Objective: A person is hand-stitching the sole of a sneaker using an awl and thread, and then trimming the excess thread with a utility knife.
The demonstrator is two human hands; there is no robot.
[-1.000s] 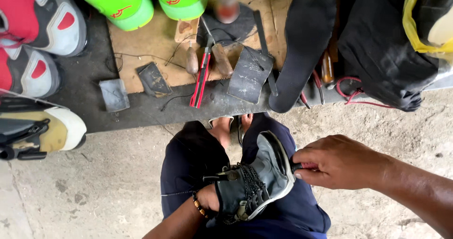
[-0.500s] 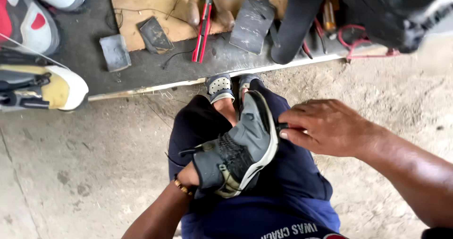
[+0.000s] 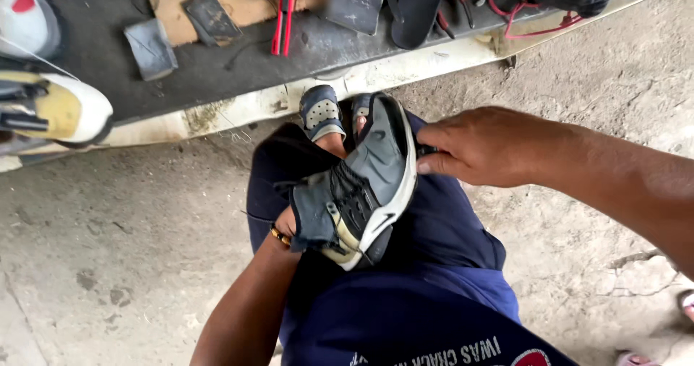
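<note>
A grey and black high-top sneaker with a white sole edge lies on my lap, toe pointing away from me. My left hand is pushed inside the shoe's opening, so only the wrist with a gold bracelet shows. My right hand pinches the sole edge near the toe with thumb and fingers. I sit in dark blue trousers, and my sandalled feet rest on the concrete ground just beyond the shoe.
A low dark work board with a pale front edge lies ahead. On it are red-handled pliers, dark rubber sole pieces, a black insole, a red cord. Sneakers sit at the left.
The view has tilted down, so the board and tools slid toward the top edge. The shoe stays on my lap with both hands in the same grips.
</note>
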